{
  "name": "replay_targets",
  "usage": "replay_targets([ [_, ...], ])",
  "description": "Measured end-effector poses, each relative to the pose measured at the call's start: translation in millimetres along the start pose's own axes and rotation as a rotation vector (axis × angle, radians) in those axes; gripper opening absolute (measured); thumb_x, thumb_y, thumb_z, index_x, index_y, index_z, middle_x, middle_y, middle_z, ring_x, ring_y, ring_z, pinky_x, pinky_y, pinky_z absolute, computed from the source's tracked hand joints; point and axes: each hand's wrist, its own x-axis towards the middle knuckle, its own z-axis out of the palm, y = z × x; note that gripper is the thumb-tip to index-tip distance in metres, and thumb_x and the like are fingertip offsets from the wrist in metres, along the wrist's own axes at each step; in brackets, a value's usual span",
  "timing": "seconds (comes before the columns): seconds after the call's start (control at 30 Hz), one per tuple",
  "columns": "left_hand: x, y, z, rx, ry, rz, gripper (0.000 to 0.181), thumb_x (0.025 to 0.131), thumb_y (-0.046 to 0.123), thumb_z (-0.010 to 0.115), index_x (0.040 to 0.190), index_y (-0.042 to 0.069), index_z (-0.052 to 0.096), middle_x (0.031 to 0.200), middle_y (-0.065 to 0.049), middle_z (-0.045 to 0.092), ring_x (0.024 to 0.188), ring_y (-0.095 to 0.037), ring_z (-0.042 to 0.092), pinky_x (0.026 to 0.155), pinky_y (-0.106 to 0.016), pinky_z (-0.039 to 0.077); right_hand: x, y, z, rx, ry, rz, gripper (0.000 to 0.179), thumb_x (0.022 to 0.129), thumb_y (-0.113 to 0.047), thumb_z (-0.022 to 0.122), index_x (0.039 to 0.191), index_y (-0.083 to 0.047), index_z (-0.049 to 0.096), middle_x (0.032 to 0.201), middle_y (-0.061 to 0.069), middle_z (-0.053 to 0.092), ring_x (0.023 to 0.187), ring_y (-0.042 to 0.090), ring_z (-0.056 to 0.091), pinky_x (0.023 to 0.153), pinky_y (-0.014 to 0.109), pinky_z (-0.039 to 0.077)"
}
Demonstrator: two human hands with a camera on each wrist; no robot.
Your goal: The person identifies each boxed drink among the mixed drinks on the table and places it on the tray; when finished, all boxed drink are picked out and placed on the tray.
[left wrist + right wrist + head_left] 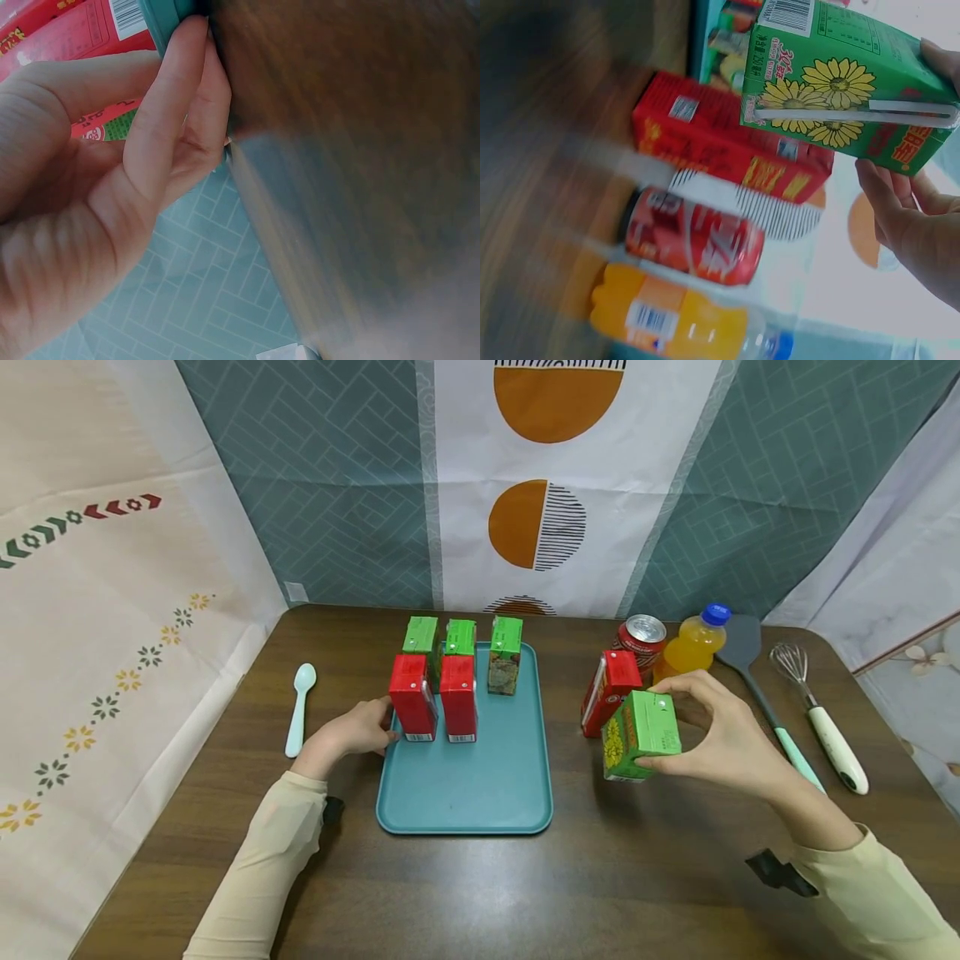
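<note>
My left hand [360, 727] grips the left rim of a teal tray [465, 793]; up close in the left wrist view, thumb and fingers pinch the tray edge [156, 22]. On the tray stand two red drink cartons [412, 693] [458, 693], with three green drink cartons [422, 639] [461, 637] [505, 656] behind them. To the tray's right, my right hand [723, 735] holds another green drink carton [637, 739] between thumb and fingers, slightly tilted above the table. Yellow flowers and a wrapped straw show on this carton's side [840, 90].
Just behind the held carton stand a red carton [609, 685], a red soda can [643, 635] and an orange drink bottle [693, 643]. Further right lie a grey spatula [742, 647] and a whisk [832, 739]. A pale spoon [300, 706] lies left of the tray.
</note>
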Motion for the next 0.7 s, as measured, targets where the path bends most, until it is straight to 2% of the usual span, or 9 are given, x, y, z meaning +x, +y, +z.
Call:
replay_targets([
  [0.17,0.0,-0.6,0.2,-0.007,0.0,0.0,0.054,0.087,0.003,0.059,0.134,-0.008,0.035,0.101,-0.021,0.059,0.071,-0.02,0.064,0.066,-0.033,0.055,13.9,-10,15,0.056,-0.014,-0.014,0.075,0.05,-0.001,0.09,0.116,-0.007,0.055,0.107,-0.001,0.05,0.099,0.006,0.056,0.085,0.012,0.044],
  [0.3,0.4,-0.9,0.0,-0.022,-0.004,0.008,0.056,0.088,0.002,0.058,0.136,-0.009,0.032,0.105,-0.024,0.058,0.073,-0.02,0.064,0.065,-0.033,0.055,27.3,-22,29,0.095,-0.032,0.0,0.072,0.052,0.002,0.089,0.115,-0.003,0.054,0.11,0.002,0.049,0.1,0.009,0.053,0.086,0.013,0.045],
  [0.4,1.3,-1.5,0.1,-0.025,-0.007,0.013,0.058,0.088,0.001,0.057,0.137,-0.011,0.03,0.109,-0.026,0.057,0.073,-0.02,0.065,0.065,-0.033,0.055,36.7,-29,41,0.102,-0.042,0.027,0.07,0.053,0.001,0.088,0.115,-0.002,0.055,0.112,0.004,0.049,0.1,0.012,0.051,0.088,0.019,0.047],
  [0.47,2.0,-2.0,0.3,-0.022,-0.006,0.01,0.059,0.088,0.001,0.057,0.138,-0.011,0.029,0.11,-0.026,0.057,0.072,-0.019,0.065,0.065,-0.033,0.055,42.7,-29,49,0.091,-0.044,0.044,0.069,0.055,-0.003,0.089,0.115,-0.004,0.056,0.112,0.002,0.05,0.1,0.012,0.05,0.089,0.023,0.047],
  [0.57,2.4,-2.0,1.1,-0.017,-0.004,0.008,0.06,0.088,0.002,0.058,0.138,-0.011,0.029,0.11,-0.026,0.057,0.072,-0.019,0.065,0.066,-0.033,0.055,52.0,-20,63,0.093,-0.051,0.056,0.069,0.056,-0.011,0.09,0.116,-0.01,0.057,0.107,0.0,0.049,0.094,0.014,0.052,0.079,0.026,0.052],
  [0.7,2.1,-1.5,1.7,-0.014,-0.006,0.004,0.06,0.088,0.002,0.058,0.138,-0.011,0.029,0.109,-0.026,0.057,0.071,-0.018,0.065,0.067,-0.034,0.055,64.2,-12,79,0.178,-0.077,0.052,0.068,0.058,-0.016,0.09,0.117,-0.009,0.056,0.105,0.003,0.048,0.095,0.017,0.056,0.076,0.024,0.053],
])
